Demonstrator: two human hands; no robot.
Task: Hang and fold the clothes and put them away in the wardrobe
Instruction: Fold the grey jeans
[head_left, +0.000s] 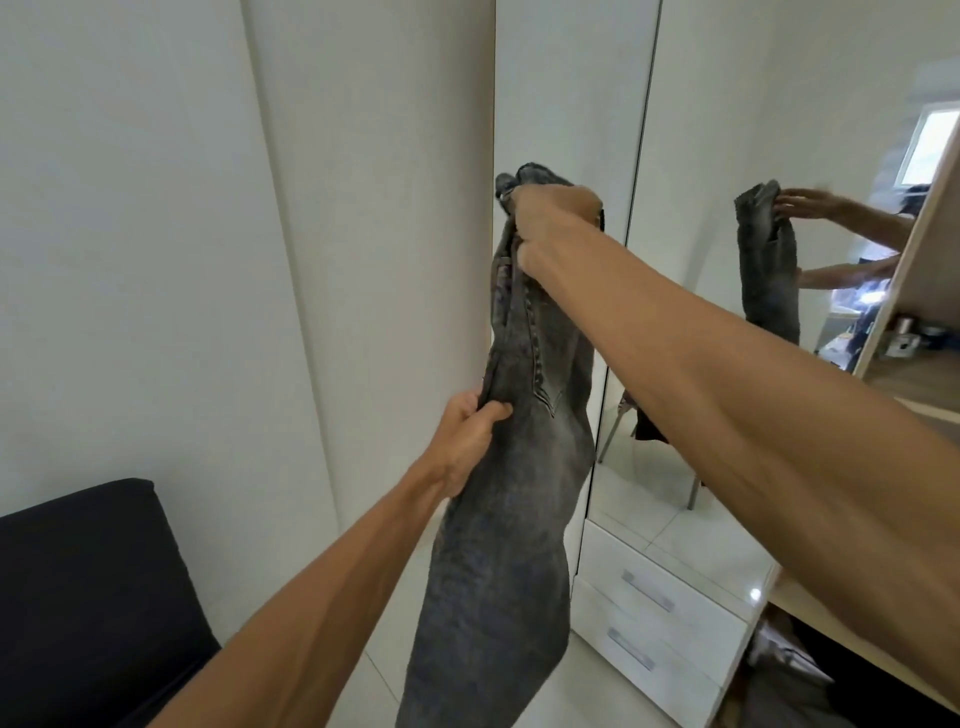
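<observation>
Head view: right hand (553, 223) grips the top of hanging grey jeans (498, 545), left hand (467, 441) pinches their edge lower down, beside the mirrored wardrobe (685, 577).

Single head-worn wide-angle view, looking forward and slightly down, straight lines bowed by the lens. Faces the mirrored wardrobe door (701, 130) and white wall (130, 208) at close range

jeans (498, 545): before the mirror (701, 156), at its left edge
right grip (550, 228): on the jeans' top
left grip (467, 436): lower, on their left edge
drawers (660, 613): under the mirror
sofa (88, 597): far left, against the wall (130, 208)
</observation>
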